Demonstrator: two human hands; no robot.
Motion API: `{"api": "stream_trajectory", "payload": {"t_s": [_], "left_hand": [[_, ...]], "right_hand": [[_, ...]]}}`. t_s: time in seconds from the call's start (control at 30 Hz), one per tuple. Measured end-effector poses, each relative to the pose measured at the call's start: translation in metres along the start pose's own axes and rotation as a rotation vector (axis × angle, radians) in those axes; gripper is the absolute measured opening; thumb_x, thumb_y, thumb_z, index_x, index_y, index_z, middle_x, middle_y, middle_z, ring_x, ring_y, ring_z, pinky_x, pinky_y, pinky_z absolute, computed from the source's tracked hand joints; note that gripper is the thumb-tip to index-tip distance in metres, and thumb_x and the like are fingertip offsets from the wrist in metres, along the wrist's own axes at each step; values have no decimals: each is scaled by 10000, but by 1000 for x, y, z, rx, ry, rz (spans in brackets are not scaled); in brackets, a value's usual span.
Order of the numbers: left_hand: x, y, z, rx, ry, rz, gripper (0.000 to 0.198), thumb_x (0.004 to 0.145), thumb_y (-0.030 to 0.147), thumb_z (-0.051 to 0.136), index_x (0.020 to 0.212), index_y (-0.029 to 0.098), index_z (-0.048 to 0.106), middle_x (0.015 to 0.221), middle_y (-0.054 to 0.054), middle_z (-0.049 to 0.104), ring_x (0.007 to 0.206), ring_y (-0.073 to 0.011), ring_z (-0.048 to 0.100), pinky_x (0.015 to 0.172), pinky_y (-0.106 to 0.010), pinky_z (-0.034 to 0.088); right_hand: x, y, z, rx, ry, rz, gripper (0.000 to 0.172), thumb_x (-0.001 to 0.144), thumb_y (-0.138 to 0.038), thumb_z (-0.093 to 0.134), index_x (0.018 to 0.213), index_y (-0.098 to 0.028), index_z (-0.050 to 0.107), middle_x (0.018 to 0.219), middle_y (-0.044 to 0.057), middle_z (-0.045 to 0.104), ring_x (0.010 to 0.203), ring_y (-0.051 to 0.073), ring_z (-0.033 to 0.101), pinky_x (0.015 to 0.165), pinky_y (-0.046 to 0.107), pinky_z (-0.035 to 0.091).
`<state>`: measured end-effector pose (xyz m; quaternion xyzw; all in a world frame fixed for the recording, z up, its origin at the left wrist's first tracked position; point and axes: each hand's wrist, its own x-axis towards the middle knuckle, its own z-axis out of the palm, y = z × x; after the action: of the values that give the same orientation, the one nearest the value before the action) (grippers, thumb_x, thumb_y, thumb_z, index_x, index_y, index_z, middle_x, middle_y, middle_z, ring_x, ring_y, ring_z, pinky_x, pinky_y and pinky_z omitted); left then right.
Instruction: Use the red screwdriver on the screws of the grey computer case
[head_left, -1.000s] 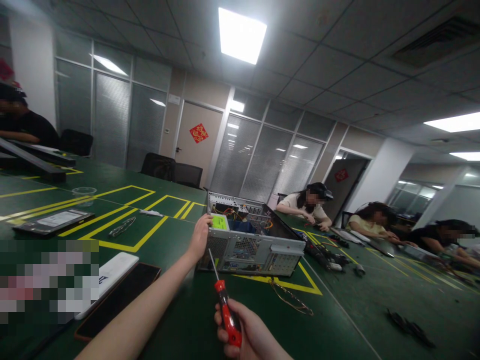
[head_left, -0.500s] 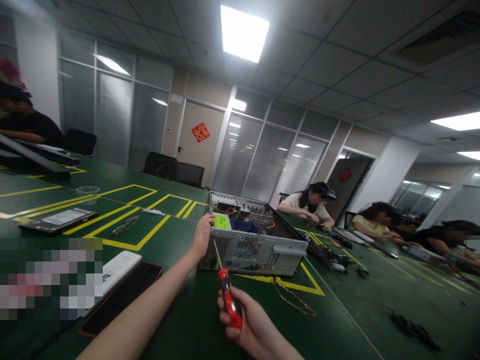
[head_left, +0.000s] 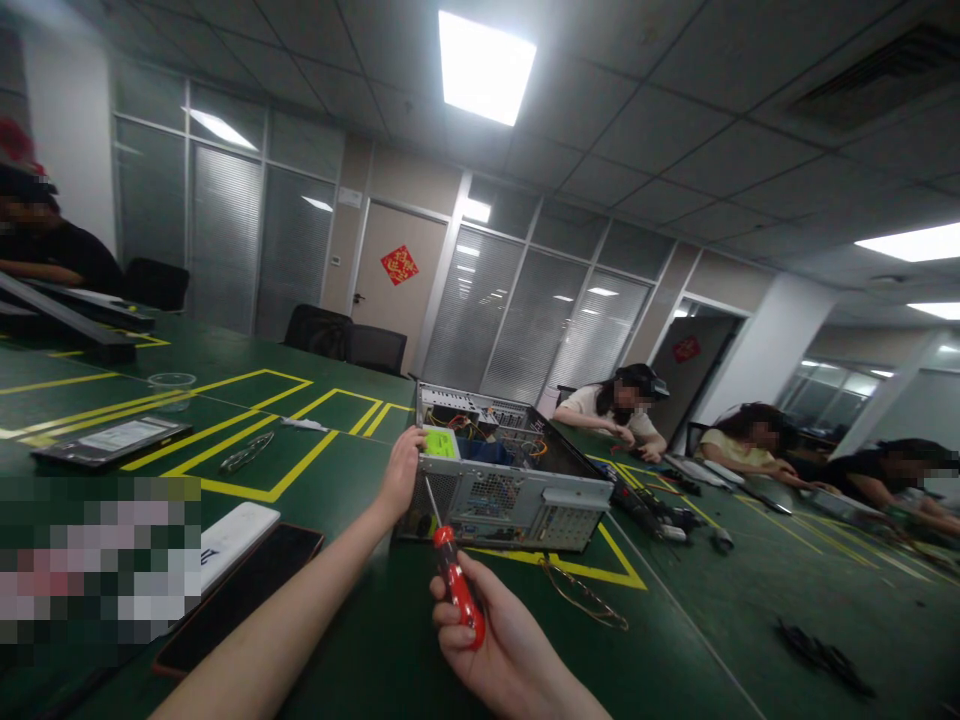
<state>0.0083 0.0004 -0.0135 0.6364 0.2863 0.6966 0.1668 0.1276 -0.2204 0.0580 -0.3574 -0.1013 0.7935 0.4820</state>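
An open grey computer case (head_left: 510, 495) lies on its side on the green table (head_left: 697, 640), its rear panel toward me and coloured wires showing inside. My left hand (head_left: 400, 475) grips the case's near left corner. My right hand (head_left: 495, 650) is closed round the red handle of a screwdriver (head_left: 454, 575). The screwdriver's metal tip points up at the rear panel, close to my left hand.
A white box (head_left: 232, 535) and a dark phone (head_left: 240, 595) lie at my left. A black tray (head_left: 112, 440) and a clear cup (head_left: 171, 385) sit farther left. Several people work along the table's right side and one at far left. Loose cables (head_left: 821, 655) lie at right.
My right hand has brought the screwdriver forward and up, so its tip is closer to the case's rear panel. My left hand stays on the case's corner.
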Motion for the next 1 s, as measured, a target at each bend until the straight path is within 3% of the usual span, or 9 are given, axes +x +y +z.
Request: {"api": "stream_trajectory", "payload": {"t_s": [0.13,0.3,0.37,0.43,0.57,0.67,0.8,0.9,1.0], "left_hand": [[0,0,-1,0,-7,-7,494,1014,565,242,957,229,600,1227,-109,677,1300,-243,563,1160,-468,416],[0,-1,-1,5,-17,-21,479,1016,556,248,974,229,596,1249,-107,663,1322,-240,543,1176,-469,393],[-1,-1,-1,-2,-12,-23,472,1019,545,247,977,231,597,1247,-106,662,1329,-240,538,1179,-470,387],[-2,-2,0,-5,-10,-30,470,1022,535,244,977,233,601,1259,-103,658,1333,-239,535,1182,-469,383],[-2,-3,1,0,-10,-33,485,1021,550,249,979,229,610,1263,-104,658,1339,-241,532,1185,-473,382],[-1,-3,1,-5,-1,-17,501,1019,568,246,994,227,612,1246,-106,669,1326,-240,544,1186,-478,385],[-1,-3,1,7,2,-18,506,1024,559,239,985,230,621,1238,-106,676,1328,-240,546,1181,-479,391],[-2,-3,1,14,-1,-26,506,1026,553,239,997,226,623,1257,-106,668,1343,-238,535,1189,-481,381],[-2,-2,0,19,-13,-29,498,1027,547,239,991,231,622,1262,-99,666,1353,-233,527,1195,-473,376]], "right_hand": [[-2,1,20,68,-47,15,209,992,-250,545,860,-106,620,751,73,647,560,60,533,453,99,364],[0,2,24,29,-41,112,371,1050,-382,399,996,-105,639,744,75,662,606,121,617,552,209,521],[0,1,20,3,-61,147,387,1054,-413,382,1044,-127,643,735,60,655,559,109,584,513,200,497],[0,0,14,14,-91,144,343,1040,-413,434,1042,-143,646,704,32,622,498,75,508,426,129,372],[0,1,10,61,-64,125,290,998,-372,556,840,-137,617,632,-26,519,439,25,361,361,86,191],[1,4,14,106,-8,125,350,1021,-340,508,759,-123,589,596,-36,475,428,15,340,367,80,232],[0,7,20,136,64,74,444,1053,-389,393,796,-100,612,618,19,549,497,65,499,427,124,364],[1,7,20,87,25,106,440,1054,-418,377,909,-98,641,679,40,613,539,102,561,484,184,433],[2,6,17,36,-53,158,367,1043,-386,428,998,-94,646,684,30,615,509,90,531,446,156,364]]}}
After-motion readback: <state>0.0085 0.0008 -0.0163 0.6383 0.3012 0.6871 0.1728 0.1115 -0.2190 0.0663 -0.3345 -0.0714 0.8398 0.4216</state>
